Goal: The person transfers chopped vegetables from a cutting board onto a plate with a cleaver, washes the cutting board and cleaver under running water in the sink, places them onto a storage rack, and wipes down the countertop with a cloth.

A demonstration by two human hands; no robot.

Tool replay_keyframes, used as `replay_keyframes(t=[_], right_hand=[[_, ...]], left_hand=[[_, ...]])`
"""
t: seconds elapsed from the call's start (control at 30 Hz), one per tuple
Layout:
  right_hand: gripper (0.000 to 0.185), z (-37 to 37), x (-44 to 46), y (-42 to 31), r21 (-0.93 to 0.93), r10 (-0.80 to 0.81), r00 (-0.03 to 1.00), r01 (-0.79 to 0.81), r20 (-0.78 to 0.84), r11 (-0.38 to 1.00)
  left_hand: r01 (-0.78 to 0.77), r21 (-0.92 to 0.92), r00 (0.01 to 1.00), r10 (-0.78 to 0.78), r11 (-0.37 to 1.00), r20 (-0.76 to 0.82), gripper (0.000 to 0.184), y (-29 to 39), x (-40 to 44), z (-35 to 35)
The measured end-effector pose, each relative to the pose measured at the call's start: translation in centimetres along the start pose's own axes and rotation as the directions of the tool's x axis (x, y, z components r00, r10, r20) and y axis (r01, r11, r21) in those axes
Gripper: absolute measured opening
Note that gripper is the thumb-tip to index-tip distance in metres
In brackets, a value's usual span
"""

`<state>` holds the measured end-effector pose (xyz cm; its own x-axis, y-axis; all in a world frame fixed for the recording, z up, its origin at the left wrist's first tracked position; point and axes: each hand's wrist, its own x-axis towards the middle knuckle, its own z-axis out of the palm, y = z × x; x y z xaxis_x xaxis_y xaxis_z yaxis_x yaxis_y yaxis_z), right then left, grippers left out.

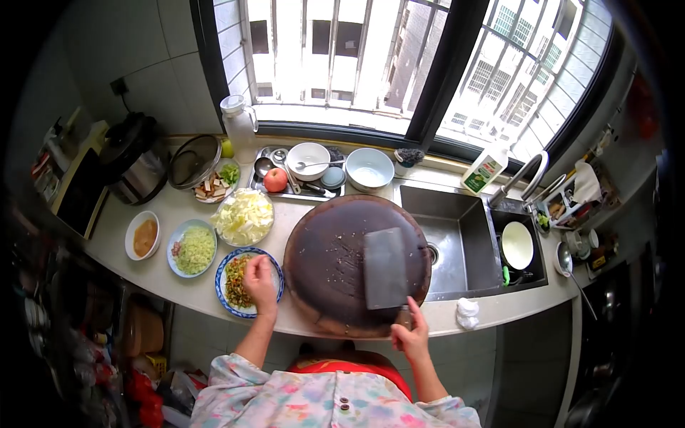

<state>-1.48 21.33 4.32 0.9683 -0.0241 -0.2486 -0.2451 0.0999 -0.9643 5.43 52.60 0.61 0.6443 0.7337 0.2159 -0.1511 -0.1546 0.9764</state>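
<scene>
My right hand [412,333] is wrapped round the handle of a cleaver [386,268], whose broad blade lies over the right part of a round dark chopping board [328,250]. Small crumbs are scattered on the board. My left hand [261,284] is closed above the right side of a blue-rimmed plate [220,291] of chopped mixed vegetables [237,279]; what its fingers hold, if anything, is too small to make out.
Left of the board stand a plate of cabbage [243,217], a plate of chopped greens [195,251] and a small bowl [135,247]. Behind is a metal tray [292,187] with an apple [275,180]. A sink [457,242] lies right, a crumpled white cloth [467,314] before it.
</scene>
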Motion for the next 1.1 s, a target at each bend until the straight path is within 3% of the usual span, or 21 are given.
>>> replay_keyframes(t=[0.13, 0.2, 0.33, 0.53, 0.8, 0.9, 1.0, 1.1], right_hand=[[0.071, -4.4, 0.5, 1.0, 0.016, -0.074, 0.969, 0.08, -0.237, 0.997], [0.071, -6.1, 1.1, 1.5, 0.036, -0.065, 0.954, 0.079, -0.293, 0.996], [0.071, -7.0, 2.1, 2.6, 0.076, -0.037, 0.952, 0.063, -0.303, 0.995], [0.073, -3.8, 6.4, 1.4, 0.071, -0.009, 0.993, 0.018, -0.121, 0.997], [0.073, 1.0, 8.8, 0.5, -0.092, 0.084, 0.96, -0.061, 0.267, 0.994], [0.073, 2.2, 7.5, 0.3, -0.168, 0.175, 0.925, -0.124, 0.338, 0.978], [0.073, 3.8, 6.1, 1.1, -0.123, 0.18, 0.919, -0.145, 0.35, 0.982], [0.074, 5.3, 4.9, 1.4, -0.088, 0.228, 0.904, -0.211, 0.362, 0.974]], left_hand=[[0.148, -0.135, 0.985, -0.133, 0.98, 0.111, 0.01, -0.4, -1.9, 4.1], [0.174, -0.181, 0.982, -0.157, 0.968, 0.105, 0.01, -1.2, -2.1, 5.5], [0.12, -0.102, 0.989, -0.109, 0.987, 0.104, 0.013, -1.8, -1.9, 6.6], [0.126, -0.196, 0.991, -0.115, 0.972, 0.069, 0.014, -2.9, 0.1, 8.3], [0.096, -0.06, 0.989, -0.088, 0.994, 0.121, 0.018, -2.8, 0.3, 8.4], [0.042, 0.029, 0.987, -0.046, 0.999, 0.155, 0.022, -3.5, 0.0, 8.4], [0.034, 0.052, 0.986, -0.042, 0.998, 0.162, 0.025, -2.3, -0.6, 8.6], [0.066, -0.048, 0.989, -0.059, 0.997, 0.134, 0.025, -2.2, -1.1, 8.8]])
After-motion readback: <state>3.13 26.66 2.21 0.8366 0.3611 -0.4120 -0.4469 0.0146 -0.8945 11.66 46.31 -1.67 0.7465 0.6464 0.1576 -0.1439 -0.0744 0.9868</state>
